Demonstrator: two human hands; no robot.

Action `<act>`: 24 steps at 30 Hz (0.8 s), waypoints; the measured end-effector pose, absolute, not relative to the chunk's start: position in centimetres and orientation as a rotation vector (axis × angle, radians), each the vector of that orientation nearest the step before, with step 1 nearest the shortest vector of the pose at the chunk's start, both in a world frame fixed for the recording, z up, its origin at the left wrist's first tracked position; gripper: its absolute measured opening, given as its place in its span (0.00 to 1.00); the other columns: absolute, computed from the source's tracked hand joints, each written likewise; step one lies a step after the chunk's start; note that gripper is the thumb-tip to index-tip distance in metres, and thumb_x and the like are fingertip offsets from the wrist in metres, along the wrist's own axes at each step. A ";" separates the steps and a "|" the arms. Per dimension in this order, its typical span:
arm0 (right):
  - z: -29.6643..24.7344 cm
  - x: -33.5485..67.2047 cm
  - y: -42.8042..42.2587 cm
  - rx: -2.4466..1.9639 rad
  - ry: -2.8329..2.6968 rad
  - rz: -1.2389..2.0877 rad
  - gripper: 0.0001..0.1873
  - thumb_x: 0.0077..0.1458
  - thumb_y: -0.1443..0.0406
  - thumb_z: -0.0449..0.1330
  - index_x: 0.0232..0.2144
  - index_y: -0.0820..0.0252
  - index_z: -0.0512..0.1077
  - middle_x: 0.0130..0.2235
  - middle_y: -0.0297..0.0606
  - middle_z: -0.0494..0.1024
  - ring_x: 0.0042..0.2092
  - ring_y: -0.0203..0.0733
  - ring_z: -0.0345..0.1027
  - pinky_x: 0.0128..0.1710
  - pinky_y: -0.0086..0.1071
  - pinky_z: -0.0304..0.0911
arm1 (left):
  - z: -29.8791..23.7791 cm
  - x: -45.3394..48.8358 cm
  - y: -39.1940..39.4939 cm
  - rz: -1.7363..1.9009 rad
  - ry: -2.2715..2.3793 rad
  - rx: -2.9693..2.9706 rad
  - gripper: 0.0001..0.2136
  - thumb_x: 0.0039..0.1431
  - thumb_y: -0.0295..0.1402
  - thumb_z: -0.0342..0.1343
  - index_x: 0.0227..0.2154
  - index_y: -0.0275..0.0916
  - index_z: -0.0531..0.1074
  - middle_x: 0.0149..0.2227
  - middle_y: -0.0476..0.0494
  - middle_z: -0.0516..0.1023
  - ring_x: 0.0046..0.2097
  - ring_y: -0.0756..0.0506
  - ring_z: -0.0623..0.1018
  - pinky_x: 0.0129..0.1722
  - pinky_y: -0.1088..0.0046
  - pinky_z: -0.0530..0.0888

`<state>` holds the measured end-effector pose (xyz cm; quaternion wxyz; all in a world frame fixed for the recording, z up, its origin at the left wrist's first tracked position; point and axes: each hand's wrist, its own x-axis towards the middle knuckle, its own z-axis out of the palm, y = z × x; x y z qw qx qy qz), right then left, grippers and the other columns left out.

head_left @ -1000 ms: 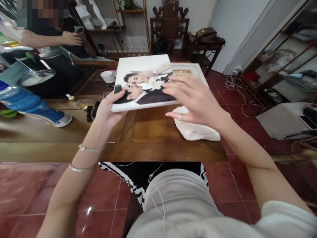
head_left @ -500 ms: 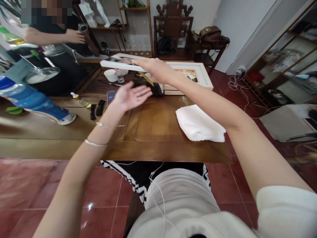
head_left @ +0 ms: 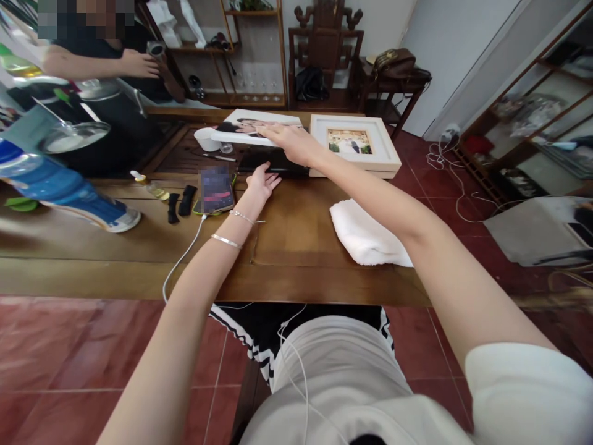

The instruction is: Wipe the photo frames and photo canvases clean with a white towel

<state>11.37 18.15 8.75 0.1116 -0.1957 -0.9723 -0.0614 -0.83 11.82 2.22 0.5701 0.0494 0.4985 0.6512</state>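
Note:
My right hand (head_left: 291, 142) grips a white-edged photo panel (head_left: 245, 118) by its right side, fingers lying over the picture. The panel is above a flat black object (head_left: 271, 162), which it partly covers. At the front edge of that black object is my left hand (head_left: 263, 182), palm up with fingers apart and holding nothing. Whether it touches the black object I cannot tell. A pale box frame (head_left: 386, 154) with a small photo stands just right of my right hand. Under my right forearm lies a folded white towel (head_left: 364, 232).
Left of my left hand lie a phone (head_left: 215, 188) on a white cable, black strips (head_left: 186, 201) and a small dropper bottle (head_left: 151, 186). A large blue bottle (head_left: 69, 191) stands farther left. A white cup (head_left: 207, 139) is behind the phone. Another person (head_left: 106, 62) is at the far left.
My right hand has lowered the photo panel and shifted it right. My left hand has moved right and away from me, uncovering the phone.

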 end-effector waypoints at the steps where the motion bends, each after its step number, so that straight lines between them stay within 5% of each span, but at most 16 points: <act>1: 8.8 11.5 18.1 -0.591 -2.769 -0.169 0.31 0.63 0.67 0.36 0.66 0.69 0.53 0.67 0.45 0.58 0.65 0.50 0.53 0.60 0.48 0.54 | 2.2 -0.9 12.1 1.551 1.137 0.110 0.11 0.60 0.28 0.56 0.46 0.37 0.70 0.36 0.41 0.76 0.40 0.45 0.80 0.46 0.68 0.78; 5: 9.4 11.7 17.6 -0.561 -2.616 -0.122 0.37 0.62 0.60 0.29 0.59 0.71 0.66 0.62 0.42 0.65 0.64 0.49 0.55 0.59 0.44 0.55 | 2.4 -1.3 13.2 1.564 1.005 0.144 0.05 0.62 0.25 0.54 0.39 0.38 0.71 0.31 0.44 0.75 0.38 0.47 0.79 0.47 0.71 0.78; 13: 10.8 12.4 16.6 -0.624 -2.693 -0.162 0.30 0.64 0.67 0.41 0.66 0.64 0.54 0.66 0.43 0.60 0.64 0.47 0.58 0.60 0.41 0.58 | 3.8 -2.2 11.2 1.574 0.998 0.195 0.07 0.58 0.18 0.51 0.33 0.36 0.70 0.33 0.43 0.75 0.42 0.46 0.78 0.45 0.70 0.78; 20: 12.0 12.1 17.9 -0.527 -2.523 -0.199 0.37 0.62 0.58 0.31 0.59 0.73 0.65 0.60 0.41 0.66 0.62 0.46 0.60 0.53 0.34 0.61 | 7.1 -3.8 4.3 1.612 1.060 0.314 0.10 0.59 0.18 0.51 0.34 0.38 0.73 0.31 0.45 0.78 0.42 0.47 0.79 0.45 0.72 0.79; 24: 12.4 11.9 19.2 -0.683 -2.489 -0.236 0.32 0.57 0.64 0.40 0.61 0.65 0.64 0.60 0.36 0.69 0.60 0.47 0.64 0.55 0.36 0.62 | 8.7 -3.5 -2.4 1.709 1.150 0.359 0.09 0.55 0.16 0.54 0.25 0.34 0.72 0.27 0.47 0.79 0.32 0.50 0.78 0.36 0.73 0.81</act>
